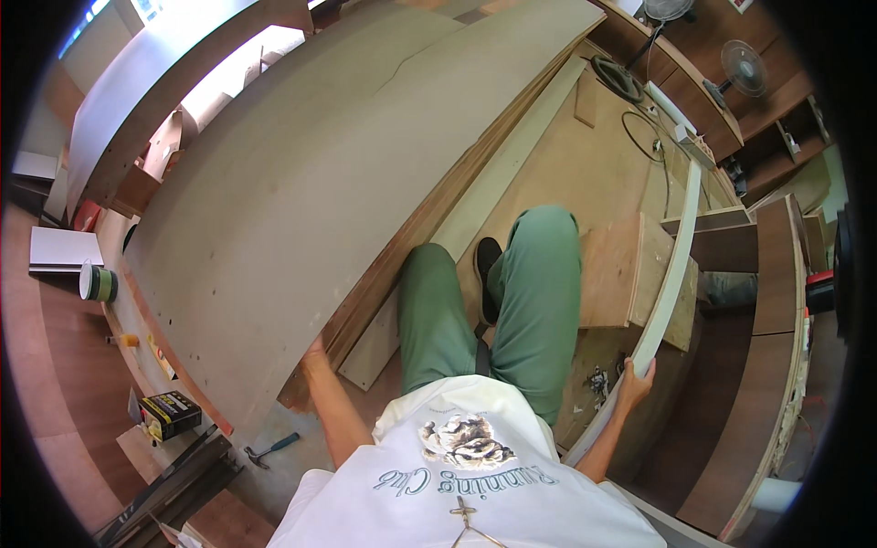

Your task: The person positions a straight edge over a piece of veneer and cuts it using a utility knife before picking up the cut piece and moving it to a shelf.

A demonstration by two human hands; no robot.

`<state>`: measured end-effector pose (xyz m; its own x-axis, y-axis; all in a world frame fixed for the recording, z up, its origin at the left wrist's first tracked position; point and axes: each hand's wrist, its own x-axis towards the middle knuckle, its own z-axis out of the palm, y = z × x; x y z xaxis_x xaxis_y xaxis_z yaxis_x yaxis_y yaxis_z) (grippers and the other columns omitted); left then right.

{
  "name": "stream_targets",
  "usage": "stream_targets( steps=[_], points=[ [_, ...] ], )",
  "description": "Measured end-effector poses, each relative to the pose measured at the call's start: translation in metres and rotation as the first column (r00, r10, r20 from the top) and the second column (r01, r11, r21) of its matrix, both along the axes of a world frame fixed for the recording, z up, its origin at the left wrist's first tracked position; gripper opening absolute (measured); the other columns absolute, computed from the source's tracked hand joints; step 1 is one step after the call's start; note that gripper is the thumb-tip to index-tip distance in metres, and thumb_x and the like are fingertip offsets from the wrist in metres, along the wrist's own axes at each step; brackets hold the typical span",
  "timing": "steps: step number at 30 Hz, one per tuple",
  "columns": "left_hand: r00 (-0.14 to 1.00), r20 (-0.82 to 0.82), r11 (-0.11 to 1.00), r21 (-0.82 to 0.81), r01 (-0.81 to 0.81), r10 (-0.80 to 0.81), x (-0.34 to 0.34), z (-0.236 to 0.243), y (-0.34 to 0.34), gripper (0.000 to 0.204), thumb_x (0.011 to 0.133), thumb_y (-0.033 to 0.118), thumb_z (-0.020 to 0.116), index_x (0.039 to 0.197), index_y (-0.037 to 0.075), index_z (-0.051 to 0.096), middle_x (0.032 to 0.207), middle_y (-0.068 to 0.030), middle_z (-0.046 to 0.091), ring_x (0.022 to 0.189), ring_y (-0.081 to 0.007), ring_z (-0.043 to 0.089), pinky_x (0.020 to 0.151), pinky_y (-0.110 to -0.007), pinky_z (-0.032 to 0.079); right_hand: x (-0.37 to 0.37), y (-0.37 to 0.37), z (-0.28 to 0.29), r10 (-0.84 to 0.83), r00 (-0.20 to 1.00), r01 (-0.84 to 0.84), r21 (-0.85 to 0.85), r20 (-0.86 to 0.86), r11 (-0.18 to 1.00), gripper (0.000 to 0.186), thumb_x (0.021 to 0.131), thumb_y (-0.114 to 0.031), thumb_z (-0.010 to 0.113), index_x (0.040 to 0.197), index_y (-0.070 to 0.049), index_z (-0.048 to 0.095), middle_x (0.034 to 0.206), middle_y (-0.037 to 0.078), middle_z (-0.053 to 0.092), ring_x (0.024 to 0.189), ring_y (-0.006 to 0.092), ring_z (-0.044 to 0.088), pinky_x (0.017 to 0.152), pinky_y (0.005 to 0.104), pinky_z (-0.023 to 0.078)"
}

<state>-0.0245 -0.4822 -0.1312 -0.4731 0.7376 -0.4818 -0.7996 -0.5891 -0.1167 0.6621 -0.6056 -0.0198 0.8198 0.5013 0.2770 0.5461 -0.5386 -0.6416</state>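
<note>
My left hand [314,354] grips the lower right edge of a large grey-beige panel [311,201], which lies on several other boards whose brown edges [397,256] show; its fingertips are partly hidden at that edge. At the right, my right hand [637,381] is closed round a long, narrow pale strip [674,274], which runs from beside my body up toward the back. My green-trousered legs are between the two hands, with a plywood block [612,256] beside the right knee. A flat pale plank [484,183] lies just right of the panel stack.
Brown cabinet carcasses [772,274] stand at the right. Two fans [742,68] and coiled cord [639,128] are at the upper right. A hammer [274,449], a black-and-yellow box [169,413] and a green spool [98,283] lie at the left. Curved white-topped boards [146,55] stand at the upper left.
</note>
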Motion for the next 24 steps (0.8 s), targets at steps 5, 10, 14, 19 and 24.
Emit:
stream_targets(
  steps=[5, 10, 14, 19, 24],
  points=[
    [0.988, -0.155, 0.97, -0.238, -0.059, 0.022, -0.007, 0.059, 0.004, 0.053, 0.105, 0.038, 0.047, 0.145, 0.004, 0.051, 0.151, -0.0147, 0.052, 0.141, -0.032, 0.045, 0.119, -0.05, 0.034, -0.007, 0.006, -0.005, -0.025, 0.999, 0.023, -0.045, -0.043, 0.999, 0.079, 0.079, -0.031, 0.081, 0.146, -0.003, 0.052, 0.132, 0.023, 0.066, 0.117, 0.0356, 0.065, 0.099, 0.0431, 0.049],
    [0.975, -0.214, 0.933, -0.335, -0.129, 0.058, -0.004, 0.094, 0.004, 0.053, 0.105, 0.038, 0.047, 0.146, 0.004, 0.051, 0.152, -0.0146, 0.052, 0.141, -0.0321, 0.045, 0.119, -0.05, 0.034, -0.039, 0.044, 0.04, 0.021, 0.899, 0.212, -0.476, 0.438, 0.853, 0.073, 0.082, -0.034, 0.081, 0.143, -0.004, 0.054, 0.136, 0.023, 0.061, 0.12, 0.0411, 0.06, 0.103, 0.0461, 0.047],
    [0.973, -0.217, 0.905, -0.397, -0.155, 0.071, 0.009, 0.109, 0.014, 0.054, 0.105, 0.039, 0.047, 0.146, 0.004, 0.051, 0.152, -0.0145, 0.051, 0.141, -0.0322, 0.044, 0.12, -0.05, 0.033, -0.099, 0.175, 0.061, 0.587, 0.802, -0.591, 0.011, 0.111, 0.806, 0.046, 0.096, -0.013, 0.063, 0.14, 0.001, 0.056, 0.14, 0.022, 0.06, 0.129, 0.0363, 0.057, 0.113, 0.0436, 0.04],
    [0.962, -0.248, 0.859, -0.459, -0.225, 0.119, 0.005, 0.134, 0.015, 0.054, 0.105, 0.039, 0.047, 0.146, 0.004, 0.05, 0.152, -0.0144, 0.051, 0.142, -0.0324, 0.044, 0.12, -0.05, 0.033, -0.23, 0.362, 0.051, 0.971, -0.117, -0.958, 0.282, -0.208, -0.055, 0.038, 0.095, -0.01, 0.054, 0.13, -0.002, 0.065, 0.13, 0.02, 0.066, 0.124, 0.034, 0.06, 0.108, 0.0409, 0.045],
    [0.942, -0.289, 0.796, -0.523, -0.304, 0.17, 0.007, 0.159, 0.013, 0.054, 0.105, 0.04, 0.047, 0.146, 0.004, 0.05, 0.152, -0.0143, 0.051, 0.142, -0.0325, 0.044, 0.12, -0.05, 0.033, -0.3, 0.437, 0.008, 0.899, -0.437, -0.89, -0.159, 0.033, -0.427, 0.034, 0.097, -0.017, 0.057, 0.127, -0.005, 0.067, 0.124, 0.018, 0.067, 0.12, 0.0328, 0.061, 0.101, 0.0424, 0.051]
  ],
)
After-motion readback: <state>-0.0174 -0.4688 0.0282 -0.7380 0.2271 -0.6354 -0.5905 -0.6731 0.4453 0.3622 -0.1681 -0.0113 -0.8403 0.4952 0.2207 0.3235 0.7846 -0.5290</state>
